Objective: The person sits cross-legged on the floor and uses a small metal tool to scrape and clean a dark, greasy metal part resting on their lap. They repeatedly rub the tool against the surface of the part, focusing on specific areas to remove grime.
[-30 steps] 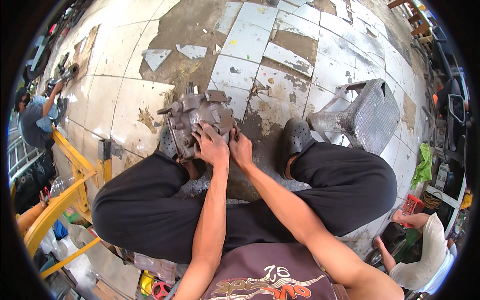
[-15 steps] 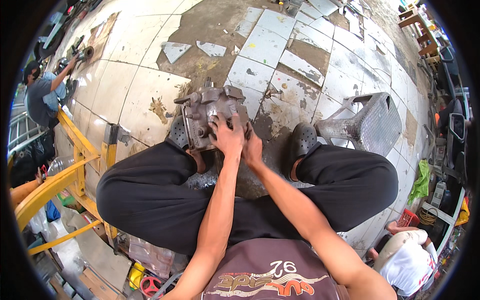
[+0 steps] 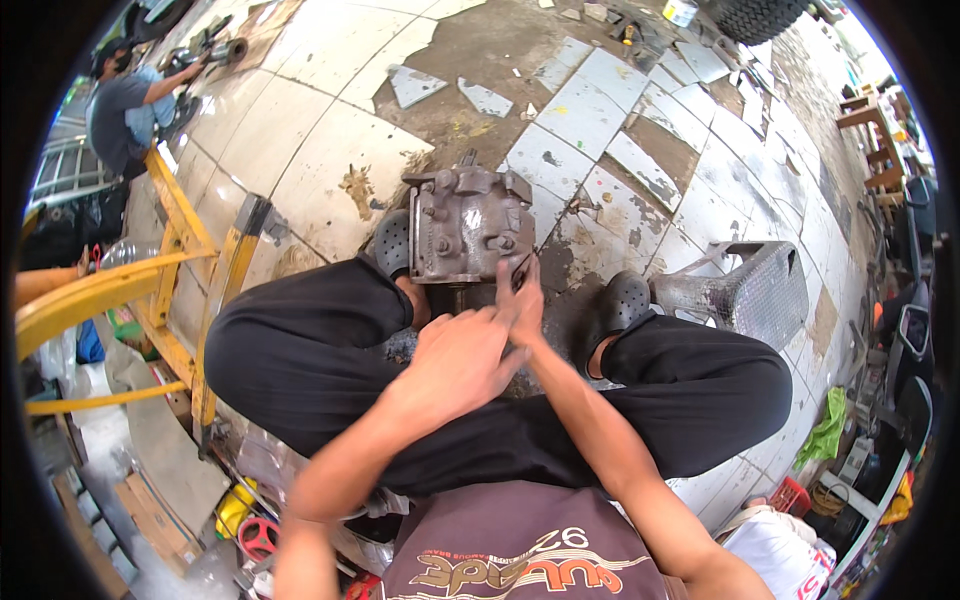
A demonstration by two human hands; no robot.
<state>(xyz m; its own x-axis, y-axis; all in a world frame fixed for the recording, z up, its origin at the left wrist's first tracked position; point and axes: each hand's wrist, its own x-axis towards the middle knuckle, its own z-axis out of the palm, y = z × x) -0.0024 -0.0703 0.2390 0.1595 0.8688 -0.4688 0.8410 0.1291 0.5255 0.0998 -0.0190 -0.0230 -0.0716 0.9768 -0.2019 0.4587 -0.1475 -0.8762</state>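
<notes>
Head view: blurred left hand partly hides right hand by metal housing

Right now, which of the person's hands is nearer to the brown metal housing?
Right. The right hand is at the lower right corner of the metal housing; the left hand, blurred, is lower in the picture, below its near edge.

Brown printed T-shirt; black loose trousers; 2 dark perforated clogs.
</notes>
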